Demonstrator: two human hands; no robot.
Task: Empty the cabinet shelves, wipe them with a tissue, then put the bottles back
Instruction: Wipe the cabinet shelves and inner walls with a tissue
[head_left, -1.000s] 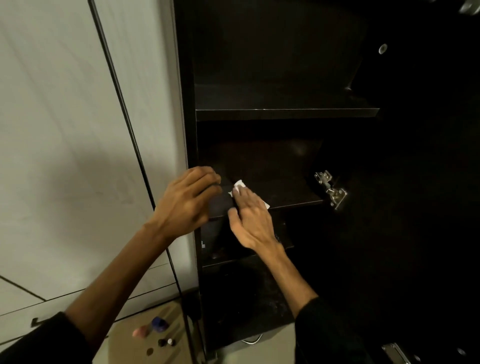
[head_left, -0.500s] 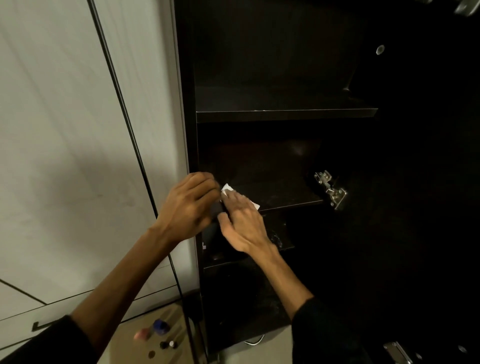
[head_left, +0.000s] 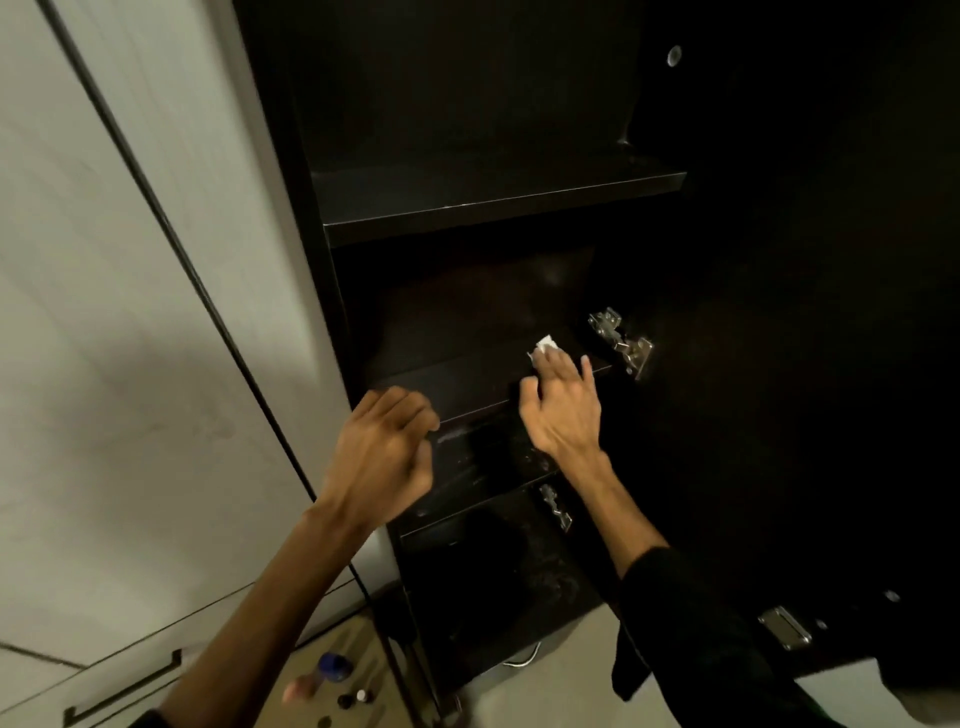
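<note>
While the left hand (head_left: 382, 460) curls empty, right-hand fingers (head_left: 563, 371) press the tissue (head_left: 545, 344) flat on the shelf (head_left: 467, 376).

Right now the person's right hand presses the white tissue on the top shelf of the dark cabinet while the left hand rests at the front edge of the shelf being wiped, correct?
Not quite. The right hand presses the tissue on the middle shelf, not the top shelf, which lies bare above it. The head view shows this. The left hand is indeed at that shelf's front edge.
</note>
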